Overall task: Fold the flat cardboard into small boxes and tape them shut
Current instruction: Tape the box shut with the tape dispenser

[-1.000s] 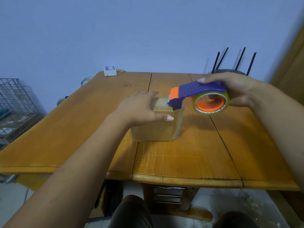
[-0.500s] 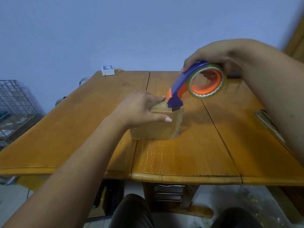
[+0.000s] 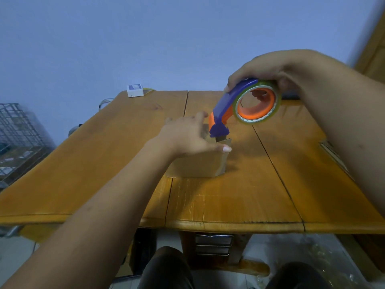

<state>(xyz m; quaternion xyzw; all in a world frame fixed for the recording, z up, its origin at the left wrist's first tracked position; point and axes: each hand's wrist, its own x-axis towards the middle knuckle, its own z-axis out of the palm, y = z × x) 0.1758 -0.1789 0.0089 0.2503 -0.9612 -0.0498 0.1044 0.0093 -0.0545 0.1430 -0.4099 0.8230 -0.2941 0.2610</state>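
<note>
— Box? 
— Small cardboard box (image 3: 200, 165) mid-table (image 3: 239, 205), pinned under left hand (image 3: 187, 136), fingers spread flat over its top.
— Right hand (image 3: 268, 69)? 
— Wrapped tight round tape dispenser (image 3: 243, 105), blade end tipped down onto box's right top edge.

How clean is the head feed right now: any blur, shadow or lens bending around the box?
Head view: dim, bluish light; the right hand and tape dispenser are slightly motion-blurred. Their soft shadow falls on the wooden table right of the cardboard box. The left hand hides most of the box top. Wide-angle bending splays the table edges outward.
</note>
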